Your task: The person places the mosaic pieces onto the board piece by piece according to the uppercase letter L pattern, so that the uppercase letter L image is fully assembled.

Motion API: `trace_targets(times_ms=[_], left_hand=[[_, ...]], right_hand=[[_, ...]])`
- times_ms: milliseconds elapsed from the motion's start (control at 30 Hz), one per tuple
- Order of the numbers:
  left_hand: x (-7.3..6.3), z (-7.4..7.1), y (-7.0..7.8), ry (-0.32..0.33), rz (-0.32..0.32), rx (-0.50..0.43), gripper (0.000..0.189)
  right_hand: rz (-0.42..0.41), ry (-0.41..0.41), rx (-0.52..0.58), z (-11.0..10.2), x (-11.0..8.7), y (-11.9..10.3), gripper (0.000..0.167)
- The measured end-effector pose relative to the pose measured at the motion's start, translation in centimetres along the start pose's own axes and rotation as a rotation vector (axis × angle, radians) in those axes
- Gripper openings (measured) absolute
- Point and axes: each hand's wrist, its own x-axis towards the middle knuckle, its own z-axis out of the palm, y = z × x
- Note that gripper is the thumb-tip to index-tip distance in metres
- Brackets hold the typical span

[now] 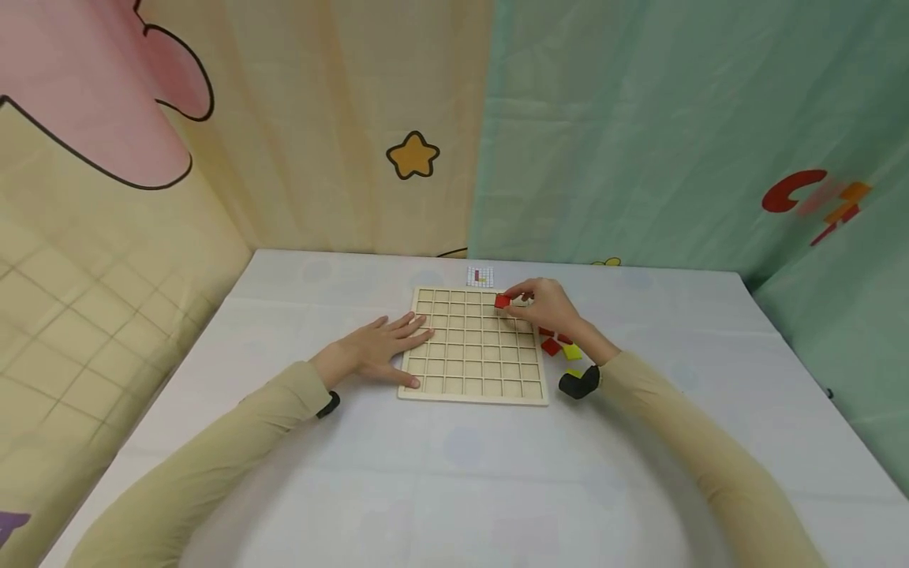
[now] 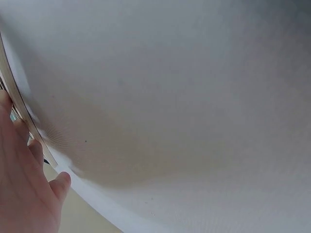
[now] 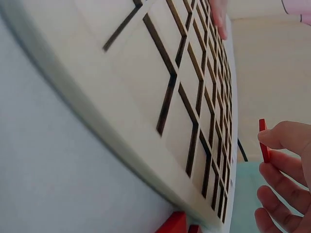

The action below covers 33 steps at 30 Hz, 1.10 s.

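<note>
A pale wooden grid board (image 1: 474,401) lies on the white table. My right hand (image 1: 545,306) pinches a flat red square tile (image 1: 502,301) between thumb and fingers over the board's far right part. The right wrist view shows that tile (image 3: 264,141) edge-on, raised off the grid, with the other fingers of the hand (image 3: 286,179) loosely bent. Across the board's left edge rests my left hand (image 1: 379,347), fingers spread. In the left wrist view the left hand (image 2: 29,179) touches the board's rim (image 2: 19,102).
Right of the board lie several loose tiles, among them a red tile (image 1: 550,346) and a yellow tile (image 1: 572,352), partly under the right forearm. A small printed grid card (image 1: 480,277) lies behind the board. Curtains (image 1: 611,142) hang beyond the table's far edge.
</note>
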Motion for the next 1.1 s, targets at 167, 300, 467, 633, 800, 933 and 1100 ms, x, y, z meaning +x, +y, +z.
trace_targets(times_ms=[167, 300, 467, 633, 800, 933, 1100], left_hand=[[0.1, 0.0, -0.1, -0.007, -0.001, -0.005, 0.093], [0.2, 0.1, -0.1, -0.016, -0.008, -0.001, 0.094], [0.3, 0.0, -0.2, -0.022, -0.017, 0.007, 0.093], [0.4, 0.0, -0.2, -0.029, -0.019, 0.003, 0.094], [0.4, 0.0, -0.2, -0.032, -0.021, 0.003, 0.094], [0.4, -0.1, -0.1, -0.041, -0.028, 0.001, 0.094], [0.3, -0.2, -0.1, -0.051, -0.028, -0.001, 0.094]], right_hand=[[-0.004, -0.017, 0.024, 0.9, 1.2, -1.1, 0.031], [-0.016, -0.023, 0.040, 1.6, 2.0, -1.8, 0.030], [-0.010, -0.036, 0.047, 2.4, 2.9, -2.4, 0.029], [0.012, -0.075, 0.024, 3.4, 3.8, -2.7, 0.032], [0.016, -0.123, 0.022, 4.1, 4.4, -3.1, 0.032], [0.014, -0.146, 0.038, 4.5, 4.6, -3.2, 0.031], [0.012, -0.164, 0.061, 4.9, 4.8, -3.1, 0.031]])
